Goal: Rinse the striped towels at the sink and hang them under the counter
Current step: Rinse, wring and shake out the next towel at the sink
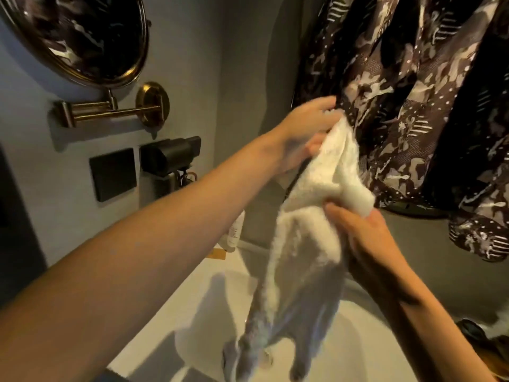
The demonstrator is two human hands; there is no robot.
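Observation:
A white fluffy towel (305, 244) hangs lengthwise above the white sink (358, 351), its lower end blurred over the basin. My left hand (305, 133) grips the towel's top edge, high up near the patterned fabric. My right hand (366, 238) grips the towel lower down, where a fold bulges out to the right. No stripes show on the towel in this view. The faucet is hidden behind the towel.
A dark patterned fabric (413, 106) hangs at the right, just behind the hands. On the grey wall at left are a round brass mirror (82, 37) on an arm, a black panel (113, 175) and a black dispenser (170, 155). A white bottle (235, 232) stands by the sink.

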